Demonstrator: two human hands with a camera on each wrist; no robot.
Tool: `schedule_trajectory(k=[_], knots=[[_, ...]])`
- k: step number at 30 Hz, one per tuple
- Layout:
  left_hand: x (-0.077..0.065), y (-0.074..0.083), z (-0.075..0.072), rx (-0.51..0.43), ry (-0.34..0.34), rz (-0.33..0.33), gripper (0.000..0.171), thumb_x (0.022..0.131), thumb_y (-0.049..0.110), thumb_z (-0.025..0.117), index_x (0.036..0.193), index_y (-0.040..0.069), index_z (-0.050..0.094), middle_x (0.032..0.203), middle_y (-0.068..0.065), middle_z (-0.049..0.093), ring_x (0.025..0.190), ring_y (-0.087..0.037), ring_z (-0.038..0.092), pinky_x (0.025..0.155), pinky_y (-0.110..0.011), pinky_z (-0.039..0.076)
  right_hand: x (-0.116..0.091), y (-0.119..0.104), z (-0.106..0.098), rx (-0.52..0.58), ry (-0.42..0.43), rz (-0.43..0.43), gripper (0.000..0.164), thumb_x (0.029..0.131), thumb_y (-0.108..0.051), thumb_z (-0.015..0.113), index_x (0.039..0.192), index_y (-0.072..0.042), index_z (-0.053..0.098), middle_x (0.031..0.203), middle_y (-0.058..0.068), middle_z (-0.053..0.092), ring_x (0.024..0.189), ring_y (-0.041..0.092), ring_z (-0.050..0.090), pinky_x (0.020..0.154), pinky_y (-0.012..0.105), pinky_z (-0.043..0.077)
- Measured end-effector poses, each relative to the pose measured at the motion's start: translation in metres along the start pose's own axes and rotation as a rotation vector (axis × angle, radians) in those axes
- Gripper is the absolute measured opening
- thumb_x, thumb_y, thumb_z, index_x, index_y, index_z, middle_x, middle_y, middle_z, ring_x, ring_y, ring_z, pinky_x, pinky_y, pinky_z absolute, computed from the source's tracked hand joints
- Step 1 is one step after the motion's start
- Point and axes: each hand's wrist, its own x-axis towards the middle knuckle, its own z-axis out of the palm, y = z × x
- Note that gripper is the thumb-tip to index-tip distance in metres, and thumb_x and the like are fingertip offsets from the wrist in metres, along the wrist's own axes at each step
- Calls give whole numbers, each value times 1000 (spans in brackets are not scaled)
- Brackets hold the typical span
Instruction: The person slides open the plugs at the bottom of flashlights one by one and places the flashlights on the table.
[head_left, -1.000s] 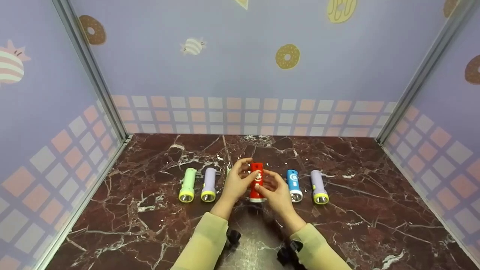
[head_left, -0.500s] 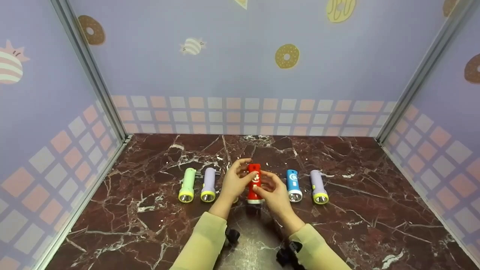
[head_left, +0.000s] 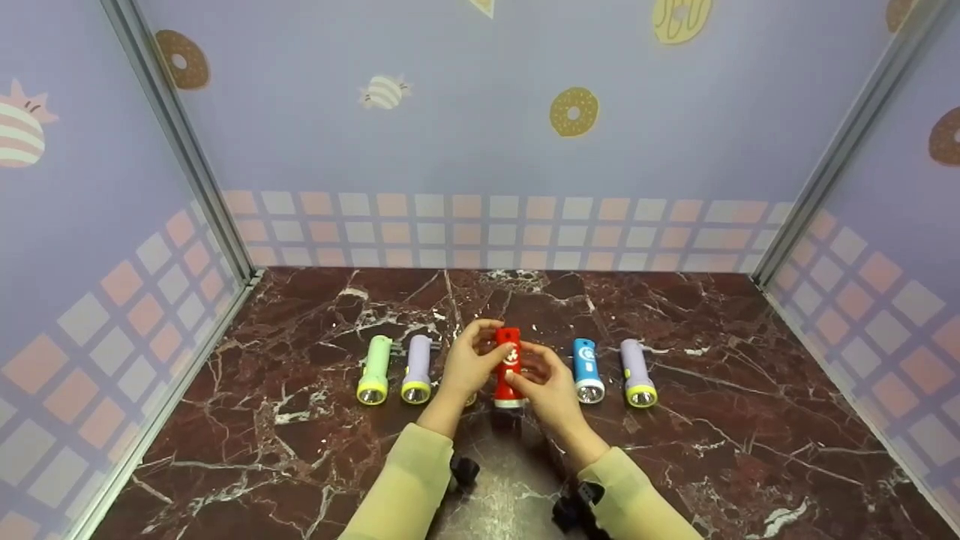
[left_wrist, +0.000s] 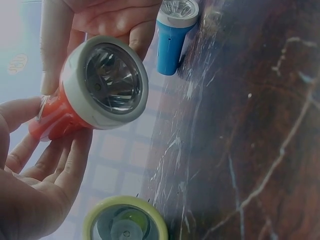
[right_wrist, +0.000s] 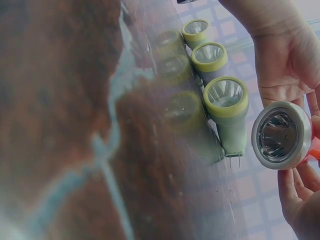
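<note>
Both hands hold a red flashlight (head_left: pixel 508 367) above the table, its white-rimmed lens (left_wrist: pixel 114 79) turned toward the person. My left hand (head_left: pixel 467 364) grips it from the left, thumb near the white emblem on its upper body. From the right, my right hand (head_left: pixel 551 386) pinches the lower body, thumb beside the white switch. The lens looks unlit in both wrist views. Below the left hand, a yellow-rimmed flashlight (left_wrist: pixel 125 220) shows in the left wrist view; in the head view that hand mostly hides it. A blue flashlight (head_left: pixel 589 371) lies just right of the right hand.
On the marbled table (head_left: pixel 300 465), a green flashlight (head_left: pixel 374 370) and a purple flashlight (head_left: pixel 418 370) lie to the left. Another purple flashlight (head_left: pixel 638 373) is at the far right. Patterned walls (head_left: pixel 480 150) enclose the back and sides.
The red flashlight has shifted slightly left and toward the person, with both hands still on it. Over the last half second it barely moves. The flashlights on the table have stayed put.
</note>
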Motion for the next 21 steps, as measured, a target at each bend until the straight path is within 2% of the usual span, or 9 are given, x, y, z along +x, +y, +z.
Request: schedule_trajectory(k=[6, 12, 21], knots=[[1, -6, -1, -6, -13, -9, 40, 91, 9, 76, 125, -4, 61, 118, -28, 69, 104, -38, 69, 74, -26, 57, -1, -1, 0, 7, -9, -15, 54, 86, 1, 77, 137, 5, 56, 123, 29, 69, 110, 34, 70, 88, 20, 57], [1, -5, -2, 2, -18, 0, 37, 91, 9, 76, 123, -4, 61, 116, -27, 69, 99, -37, 68, 72, -25, 57, 0, -1, 1, 20, -13, -2, 54, 86, 2, 76, 137, 4, 57, 123, 29, 69, 110, 35, 70, 86, 21, 58], [0, -6, -3, 25, -5, 20, 34, 89, 8, 76, 119, -2, 63, 112, -26, 70, 96, -37, 68, 77, -27, 56, -1, -1, 1, 9, -16, -16, 54, 86, 1, 77, 136, 5, 57, 123, 28, 69, 108, 32, 70, 88, 21, 57]])
